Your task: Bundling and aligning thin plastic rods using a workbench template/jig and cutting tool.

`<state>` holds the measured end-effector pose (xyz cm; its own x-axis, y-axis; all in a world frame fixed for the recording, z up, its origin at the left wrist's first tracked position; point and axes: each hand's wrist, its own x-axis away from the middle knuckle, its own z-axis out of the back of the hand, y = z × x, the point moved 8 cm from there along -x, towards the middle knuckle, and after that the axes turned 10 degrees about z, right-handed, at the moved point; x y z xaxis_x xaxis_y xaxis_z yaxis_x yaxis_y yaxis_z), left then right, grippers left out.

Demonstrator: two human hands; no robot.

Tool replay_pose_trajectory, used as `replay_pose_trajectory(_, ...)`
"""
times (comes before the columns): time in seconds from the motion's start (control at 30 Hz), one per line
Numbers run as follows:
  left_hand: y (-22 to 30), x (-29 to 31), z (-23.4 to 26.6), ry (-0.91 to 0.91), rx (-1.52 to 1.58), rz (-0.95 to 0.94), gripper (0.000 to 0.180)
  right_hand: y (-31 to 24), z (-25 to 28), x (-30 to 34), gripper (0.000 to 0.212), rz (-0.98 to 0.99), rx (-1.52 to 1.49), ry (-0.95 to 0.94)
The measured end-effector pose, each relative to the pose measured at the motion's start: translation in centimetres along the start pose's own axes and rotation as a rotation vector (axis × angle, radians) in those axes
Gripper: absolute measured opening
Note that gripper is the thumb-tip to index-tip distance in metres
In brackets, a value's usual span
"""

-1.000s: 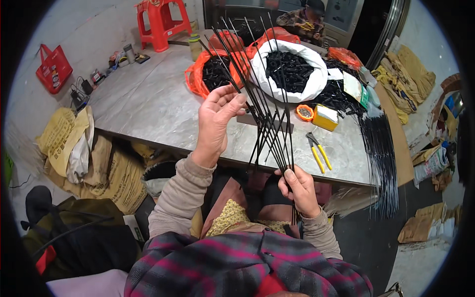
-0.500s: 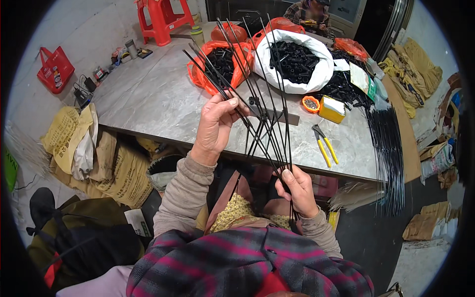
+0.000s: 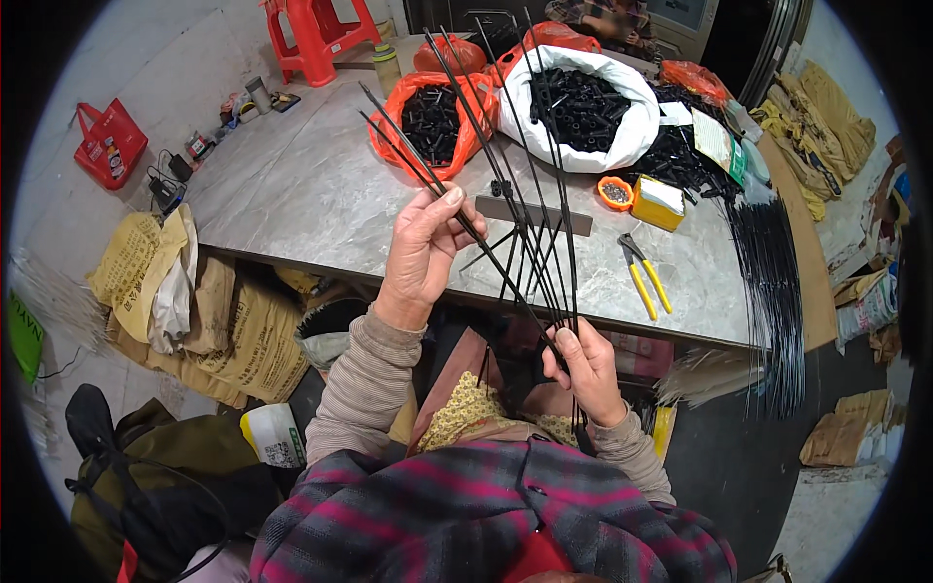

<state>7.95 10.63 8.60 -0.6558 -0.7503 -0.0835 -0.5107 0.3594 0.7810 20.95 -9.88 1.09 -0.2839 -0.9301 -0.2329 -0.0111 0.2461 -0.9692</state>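
Note:
Between my hands is a spread bunch of thin black umbrella ribs (image 3: 559, 282), which cross and fan upward over the table. My left hand (image 3: 426, 248) is closed, pinching a few of the ribs between thumb and fingers. My right hand (image 3: 590, 371) is closed round the gathered lower part of the bunch, near the table's front edge. Below that hand, the lower ends hang over my lap, partly hidden. Just behind the ribs lie a flat grey metal bar (image 3: 575, 221) and a small black part (image 3: 500, 188).
On the grey table (image 3: 292, 185) stand a white sack (image 3: 637, 141) and a red bag (image 3: 387, 155) of black tubular parts. Yellow-handled pincers (image 3: 645, 279), an orange dish (image 3: 615, 192) and a yellow box (image 3: 659, 204) lie right. More ribs (image 3: 773, 291) overhang the right edge. A person (image 3: 622, 24) sits beyond.
Fewer ribs now cross at my left fingers; the ones held there stand apart from the rest of the bunch. My right hand keeps its grip. The view has shifted slightly.

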Motion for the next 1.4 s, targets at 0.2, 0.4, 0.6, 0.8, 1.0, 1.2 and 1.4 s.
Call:
replay_pose_trajectory(0.2,0.1,0.7,1.5,0.073,-0.124,-0.063,0.017,-0.5,-0.1,-0.1,0.025,0.000,-0.025,0.022)
replay_pose_trajectory(0.4,0.6,2.8,3.1,0.257,-0.199,-0.145,0.019,-0.8,-0.7,-0.5,0.023,0.082,0.124,0.011)
replay_pose_trajectory(0.6,-0.2,7.0,1.7,0.320,-0.516,-0.321,0.024,-1.9,-1.5,-1.1,0.022,0.196,0.275,0.032)
replay_pose_trajectory(0.8,-2.3,8.6,-0.4,0.169,-0.421,0.054,0.011,-2.1,-1.9,-1.8,0.021,0.206,0.280,0.041)
replay_pose_trajectory(1.0,-3.1,11.0,-4.6,-0.546,-0.567,0.123,0.023,-1.8,-2.1,-2.6,0.015,0.204,0.284,0.044)
replay_pose_trajectory(1.2,-3.4,7.6,1.2,0.095,-0.316,0.040,0.017,-1.9,-2.8,-2.5,0.016,0.217,0.271,0.011)
replay_pose_trajectory(1.4,-4.3,6.6,-0.2,0.094,-0.157,0.039,0.020,-2.2,-3.2,-2.5,0.021,0.316,0.298,0.009)
